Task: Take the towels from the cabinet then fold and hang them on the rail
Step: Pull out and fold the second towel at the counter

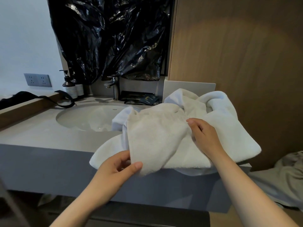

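A small beige towel (pixel 155 136) lies spread over a pile of larger white towels (pixel 229 128) on the right end of the grey vanity counter (pixel 41 133). My left hand (pixel 118 167) pinches the beige towel's near corner between thumb and fingers at the counter's front edge. My right hand (pixel 205 136) grips the beige towel's right side, fingers curled into the cloth. The white towels hang slightly over the counter's front edge. No rail or cabinet is in view.
A round sink (pixel 91 118) with a chrome faucet (pixel 114 87) sits left of the towels. Pump bottles (pixel 70 86) stand behind it, with a black strap (pixel 64 99) beside them. Black plastic (pixel 111 38) covers the mirror. A wooden wall (pixel 246 54) stands at right, with crumpled cloth (pixel 287 177) below it.
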The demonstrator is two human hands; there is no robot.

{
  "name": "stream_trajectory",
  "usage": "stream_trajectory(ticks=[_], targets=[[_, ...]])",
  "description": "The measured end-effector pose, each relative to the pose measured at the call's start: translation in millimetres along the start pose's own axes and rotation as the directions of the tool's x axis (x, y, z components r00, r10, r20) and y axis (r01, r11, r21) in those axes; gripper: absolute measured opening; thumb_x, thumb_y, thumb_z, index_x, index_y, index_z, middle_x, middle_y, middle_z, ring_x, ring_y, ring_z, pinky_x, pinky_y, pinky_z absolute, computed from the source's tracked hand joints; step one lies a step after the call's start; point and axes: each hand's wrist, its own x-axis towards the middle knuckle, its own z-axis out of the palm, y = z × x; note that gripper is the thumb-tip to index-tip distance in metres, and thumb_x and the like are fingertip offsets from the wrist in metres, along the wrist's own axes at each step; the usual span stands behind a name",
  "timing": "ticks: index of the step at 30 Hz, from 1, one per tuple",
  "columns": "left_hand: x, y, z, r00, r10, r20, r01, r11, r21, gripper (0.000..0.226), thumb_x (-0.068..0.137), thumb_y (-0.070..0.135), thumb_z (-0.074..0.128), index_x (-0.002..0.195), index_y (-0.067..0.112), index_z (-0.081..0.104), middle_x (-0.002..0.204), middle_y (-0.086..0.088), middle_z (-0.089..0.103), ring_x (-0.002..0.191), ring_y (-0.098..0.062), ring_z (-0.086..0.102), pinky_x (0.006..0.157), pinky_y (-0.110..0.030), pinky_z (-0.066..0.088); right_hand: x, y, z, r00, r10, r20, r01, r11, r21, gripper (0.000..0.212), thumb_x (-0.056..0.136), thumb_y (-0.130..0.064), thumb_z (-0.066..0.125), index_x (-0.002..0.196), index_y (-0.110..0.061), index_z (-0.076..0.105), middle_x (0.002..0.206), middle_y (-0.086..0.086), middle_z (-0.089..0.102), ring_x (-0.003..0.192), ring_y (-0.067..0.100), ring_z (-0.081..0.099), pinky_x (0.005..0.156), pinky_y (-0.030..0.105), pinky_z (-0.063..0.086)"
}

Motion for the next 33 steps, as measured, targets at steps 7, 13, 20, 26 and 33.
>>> stream_trajectory(ticks=[7,13,20,26,33], targets=[[-1.7,-4.9,-2.9,0.991,0.098,-0.093,-0.087,0.990,0.111,0.029,0.077,0.050,0.059,0.094,0.030,0.071,0.095,0.011,0.070,0.091,-0.004,0.064,0.079,-0.016,0.049,2.4,6.4,0.0,1.000,0.004,-0.006,-0.004,1.000,0.011,0.025,0.101,-0.035,0.045,0.098,-0.023,0.066,0.092,-0.020,0.064,0.088,0.003,0.060,0.073,0.010,0.042],[-5.8,-1.4,5.8,0.943,0.138,-0.302,-0.147,0.989,-0.008,0.034,0.088,0.053,0.053,0.075,0.023,0.063,0.073,-0.010,0.059,0.072,-0.027,0.056,0.065,-0.026,0.042,1.9,5.6,-1.1,1.000,0.008,-0.004,-0.008,0.999,0.031,0.023,0.101,-0.037,0.045,0.102,-0.027,0.066,0.099,-0.018,0.065,0.093,-0.003,0.058,0.076,0.007,0.038],[9.7,-10.9,-4.5,0.989,0.074,-0.132,-0.059,0.991,0.117,0.039,0.090,0.049,0.058,0.082,0.010,0.060,0.065,-0.012,0.052,0.061,-0.014,0.046,0.062,-0.030,0.037,2.1,4.9,-2.9,1.000,0.022,0.015,-0.022,1.000,-0.001,0.025,0.102,-0.034,0.045,0.106,-0.021,0.066,0.105,-0.008,0.067,0.093,0.000,0.059,0.075,0.006,0.039],[1.9,-25.3,-18.3,0.987,-0.116,0.113,0.098,0.984,0.147,0.021,0.089,0.045,0.061,0.089,0.027,0.072,0.086,0.002,0.073,0.079,-0.012,0.066,0.080,-0.024,0.049,4.1,3.0,-6.9,0.976,0.029,0.217,-0.001,0.991,-0.130,0.038,0.100,-0.050,0.041,0.134,-0.036,0.046,0.132,-0.019,0.047,0.114,0.005,0.048,0.103,0.028,0.040],[29.4,15.0,-20.1,0.992,-0.117,-0.039,0.115,0.991,-0.063,0.065,0.085,0.063,0.051,0.107,0.003,0.064,0.101,-0.013,0.071,0.099,-0.032,0.067,0.095,-0.049,0.052,13.8,-13.6,-6.7,0.944,-0.044,0.326,0.106,0.979,-0.176,0.041,0.100,-0.053,0.039,0.139,-0.041,0.043,0.143,-0.021,0.043,0.131,0.007,0.041,0.107,0.026,0.031]])
